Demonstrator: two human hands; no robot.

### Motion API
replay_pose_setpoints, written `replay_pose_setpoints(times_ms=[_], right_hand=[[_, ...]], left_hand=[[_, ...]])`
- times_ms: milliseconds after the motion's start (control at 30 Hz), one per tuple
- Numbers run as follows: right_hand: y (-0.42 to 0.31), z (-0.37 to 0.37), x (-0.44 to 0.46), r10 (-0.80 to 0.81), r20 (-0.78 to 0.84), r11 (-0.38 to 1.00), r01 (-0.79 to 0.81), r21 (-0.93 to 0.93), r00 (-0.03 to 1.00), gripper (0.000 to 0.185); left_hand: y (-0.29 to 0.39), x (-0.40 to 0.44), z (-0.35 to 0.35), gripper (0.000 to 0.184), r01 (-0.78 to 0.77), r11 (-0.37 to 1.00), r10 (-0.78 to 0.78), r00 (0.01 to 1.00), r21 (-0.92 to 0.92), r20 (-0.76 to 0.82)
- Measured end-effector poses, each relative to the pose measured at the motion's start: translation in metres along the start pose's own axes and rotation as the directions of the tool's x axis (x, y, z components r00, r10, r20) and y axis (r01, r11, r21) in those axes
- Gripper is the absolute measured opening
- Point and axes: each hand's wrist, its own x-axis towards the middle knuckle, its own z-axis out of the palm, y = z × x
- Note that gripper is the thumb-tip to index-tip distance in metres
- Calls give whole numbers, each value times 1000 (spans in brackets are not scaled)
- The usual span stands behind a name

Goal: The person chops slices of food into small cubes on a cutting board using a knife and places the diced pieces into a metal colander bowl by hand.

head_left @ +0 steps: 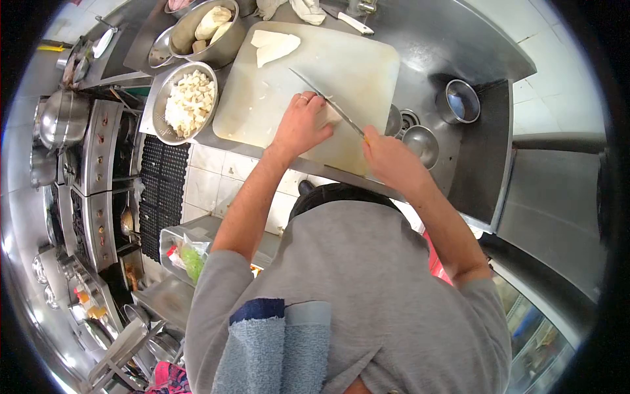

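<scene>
My right hand (387, 154) is closed round the handle of a long knife (328, 102), whose blade points up and left over the white cutting board (354, 59). Beside the blade, my left hand (303, 121) presses on a pale food piece (328, 117) with its fingers bent; the hand covers part of it. Flat white slices (274, 47) lie near the board's top left. Left of the board, a perforated colander (161, 121) holds many small white cubes (190, 102).
A metal pot (237, 41) with large pale chunks stands behind the colander. Another knife (354, 23) lies past the board. The sink at right holds a metal pot (462, 102) and a bowl (420, 146). A stove (100, 184) is far left.
</scene>
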Motion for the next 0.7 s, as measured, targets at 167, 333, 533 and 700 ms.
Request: replay_pose_setpoints(times_ms=[167, 333, 533, 700], right_hand=[[7, 2, -5, -46, -12, 999, 46, 11, 999, 17], [12, 12, -7, -59, -1, 998, 59, -8, 998, 19], [19, 21, 27, 12, 28, 1000, -12, 6, 1000, 22], [2, -7, 17, 54, 76, 997, -50, -60, 996, 24]], left_hand=[[2, 2, 1, 50, -1, 1000, 1, 1000, -1, -14], [3, 1, 0, 48, -7, 999, 5, 999, -54, -37], [-2, -2, 1, 48, 5, 997, -8, 999, -74, -32], [8, -5, -4, 46, 63, 997, -66, 995, -48, -74]])
